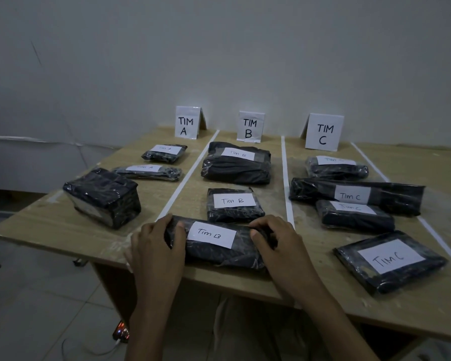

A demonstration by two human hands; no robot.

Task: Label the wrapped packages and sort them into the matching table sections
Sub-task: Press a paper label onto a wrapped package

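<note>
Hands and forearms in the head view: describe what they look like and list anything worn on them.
Both are bare: the left hand and right hand wear no gloves and no visible rings. The left forearm and right forearm show no sleeve, watch or band down to the frame's edge. Dim light hides finer detail.

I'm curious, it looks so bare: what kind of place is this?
Probably a room used for sorting parcels: a wooden table split by white tape lines, folded signs like TIM A, and labelled black packages.
</note>
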